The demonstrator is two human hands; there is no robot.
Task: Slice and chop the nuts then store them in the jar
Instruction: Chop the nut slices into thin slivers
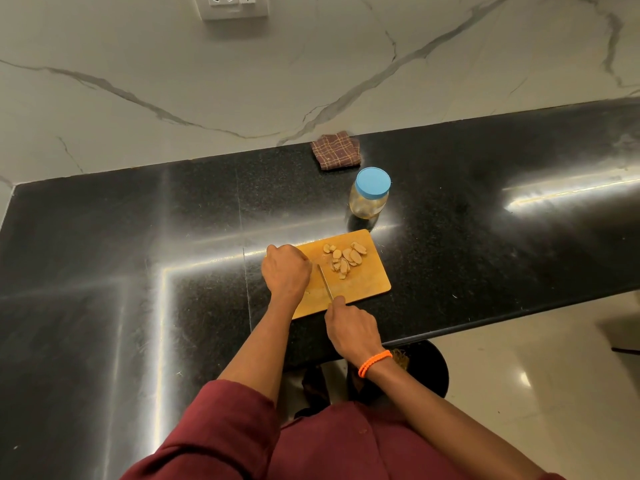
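Black stone counter (138,237) under marble wall (242,81); right hand (353,332) gripping knife (325,282), left hand (286,270) curled on board (367,285), grasp unclear.

Desk (450,202): black, finely speckled. Wall (173,64): white marble with grey veins. Cutting board (360,285): yellow-orange wood. Nut slices (344,258): pale tan. Jar (369,202): clear, light blue lid (373,182). Cloth (336,150): maroon with tan checks. Sleeve (214,438): maroon. Wristband (374,362): orange.
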